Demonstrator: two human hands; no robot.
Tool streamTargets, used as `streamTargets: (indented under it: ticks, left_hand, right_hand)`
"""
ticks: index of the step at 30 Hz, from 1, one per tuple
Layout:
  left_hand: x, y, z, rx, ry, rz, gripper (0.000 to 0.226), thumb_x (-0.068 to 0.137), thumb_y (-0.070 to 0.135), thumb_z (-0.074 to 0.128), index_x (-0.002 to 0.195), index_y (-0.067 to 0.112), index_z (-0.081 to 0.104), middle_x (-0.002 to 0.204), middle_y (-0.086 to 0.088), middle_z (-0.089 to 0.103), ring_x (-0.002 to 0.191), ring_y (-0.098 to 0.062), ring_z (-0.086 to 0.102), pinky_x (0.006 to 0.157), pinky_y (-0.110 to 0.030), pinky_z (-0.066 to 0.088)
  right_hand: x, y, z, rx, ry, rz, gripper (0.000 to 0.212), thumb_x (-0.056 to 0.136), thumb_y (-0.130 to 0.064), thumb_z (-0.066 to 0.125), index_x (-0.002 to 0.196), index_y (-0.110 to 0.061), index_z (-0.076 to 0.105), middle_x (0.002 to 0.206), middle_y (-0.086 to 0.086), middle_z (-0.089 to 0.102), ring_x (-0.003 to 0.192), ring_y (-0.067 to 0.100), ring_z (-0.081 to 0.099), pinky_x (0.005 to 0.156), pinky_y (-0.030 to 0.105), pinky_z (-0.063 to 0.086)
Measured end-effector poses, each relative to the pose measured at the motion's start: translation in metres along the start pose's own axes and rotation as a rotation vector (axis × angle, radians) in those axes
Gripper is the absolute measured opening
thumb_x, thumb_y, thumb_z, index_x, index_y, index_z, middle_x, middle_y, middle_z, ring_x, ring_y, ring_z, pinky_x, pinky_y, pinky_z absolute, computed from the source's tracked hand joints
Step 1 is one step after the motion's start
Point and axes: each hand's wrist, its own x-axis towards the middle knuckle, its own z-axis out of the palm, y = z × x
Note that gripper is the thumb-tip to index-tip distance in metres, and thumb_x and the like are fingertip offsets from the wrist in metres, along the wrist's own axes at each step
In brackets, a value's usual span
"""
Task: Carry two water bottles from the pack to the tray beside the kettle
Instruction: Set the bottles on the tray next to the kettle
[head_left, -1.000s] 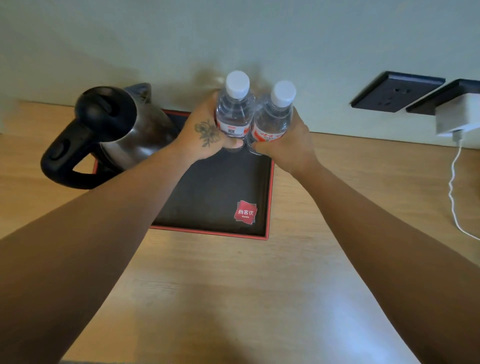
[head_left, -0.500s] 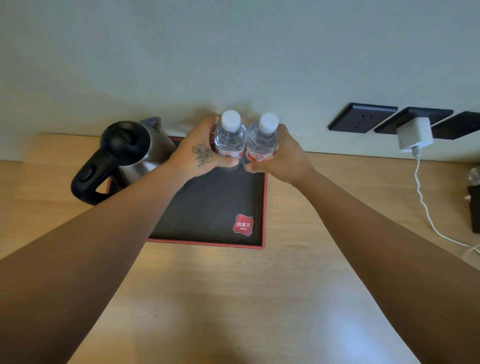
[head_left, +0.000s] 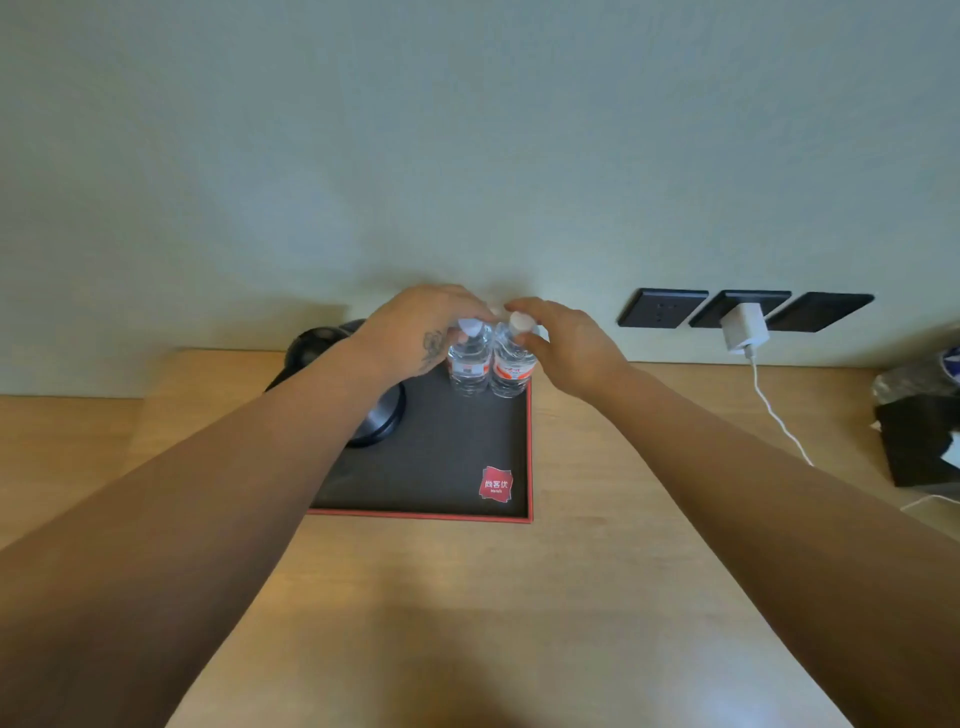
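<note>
On the desk (head_left: 571, 597), the tray (head_left: 441, 467) holds two bottles (head_left: 491, 366).

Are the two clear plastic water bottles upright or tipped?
Upright: both clear plastic water bottles stand caps-up on the black red-edged tray.

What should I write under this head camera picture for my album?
Two hands, left and right, stand two water bottles upright on the black tray.
</note>
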Motion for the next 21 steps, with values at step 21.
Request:
streamTargets:
  ticks: [21]
  left_hand:
    - [0.013,0.014,0.006,0.242,0.001,-0.334,0.037,0.093,0.041,0.080,0.121,0.018,0.078,0.113,-0.010,0.079,0.106,-0.034,0.070,0.088,-0.041,0.054]
  right_hand:
    - [-0.001,-0.006,0.002,-0.023,0.000,0.055,0.027,0.107,-0.015,0.057,0.133,-0.013,0.065,0.116,0.019,0.073,0.103,0.038,0.064,0.081,0.034,0.044]
